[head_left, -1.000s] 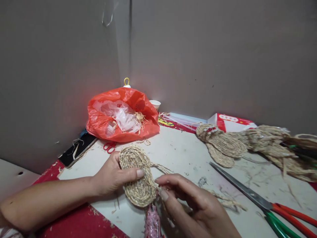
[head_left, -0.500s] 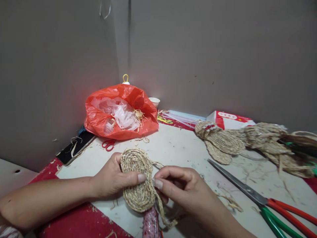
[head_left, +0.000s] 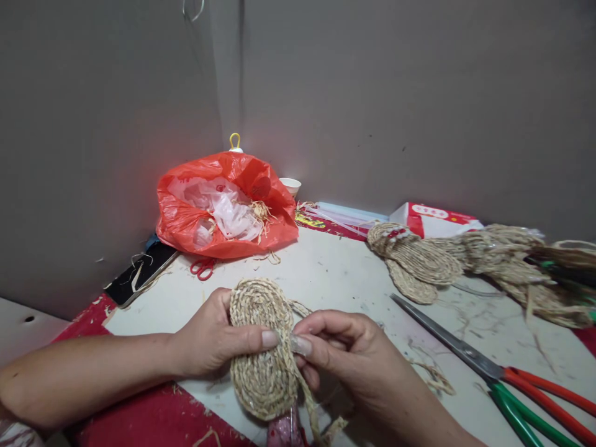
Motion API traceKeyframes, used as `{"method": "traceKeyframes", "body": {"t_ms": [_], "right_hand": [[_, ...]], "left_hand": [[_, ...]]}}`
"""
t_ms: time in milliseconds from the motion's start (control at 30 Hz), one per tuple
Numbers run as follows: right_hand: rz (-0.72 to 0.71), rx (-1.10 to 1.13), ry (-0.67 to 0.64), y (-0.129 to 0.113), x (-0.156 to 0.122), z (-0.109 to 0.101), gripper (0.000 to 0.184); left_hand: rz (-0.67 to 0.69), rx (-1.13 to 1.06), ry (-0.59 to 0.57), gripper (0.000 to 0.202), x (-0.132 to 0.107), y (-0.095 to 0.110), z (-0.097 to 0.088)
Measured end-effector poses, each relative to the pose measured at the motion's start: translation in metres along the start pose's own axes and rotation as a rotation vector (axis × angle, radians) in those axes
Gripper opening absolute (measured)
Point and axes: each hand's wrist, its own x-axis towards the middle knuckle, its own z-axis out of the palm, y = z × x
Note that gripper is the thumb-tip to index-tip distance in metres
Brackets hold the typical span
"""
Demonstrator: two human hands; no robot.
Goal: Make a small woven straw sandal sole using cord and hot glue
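- Head view: we have the woven pad (head_left: 264, 379), an oval coil of braided straw-like cord, between 6 and 7 o'clock from the centre of our sight, over the pale counter (head_left: 335, 267).
- Our left hand (head_left: 216, 341) grips the pad's 9 o'clock side, thumb laid flat across its face.
- Our right hand (head_left: 351, 351) makes a narrow pinch at the pad's 3 o'clock rim, beside a loose cord (head_left: 307, 402) that trails toward 5 o'clock.
- We judge the pad light, springy and dry, rough enough not to slip; its coils may well spread under a twist, so we would hold it broadly across the middle and nip only the rim.
- The loose cord looks soft and limp, likely to fray, best taken close to the pad.
- Hidden: our left fingers behind the pad, and whatever sits inside the right pinch.
- Below the pad, toward 6 o'clock, a pink wrapped object (head_left: 280, 433) is partly covered and cut off; we cannot tell whether they touch.
- Toward 4 o'clock, the scissors' (head_left: 487, 367) handles run out of sight.
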Motion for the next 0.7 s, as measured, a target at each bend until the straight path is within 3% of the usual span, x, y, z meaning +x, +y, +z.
{"method": "traceKeyframes", "body": {"t_ms": [533,700], "right_hand": [[0.052,-0.013,0.087,-0.0024,-0.0096,0.0042,0.022],[0.039,0.048,0.035,0.0034,-0.0084,0.0036,0.020]], "left_hand": [[-0.031,-0.017,-0.002,0.018,-0.0045,-0.0030,0.0007],[-0.025,-0.021,0.002,0.017,-0.0038,-0.0042,0.0007]]}}
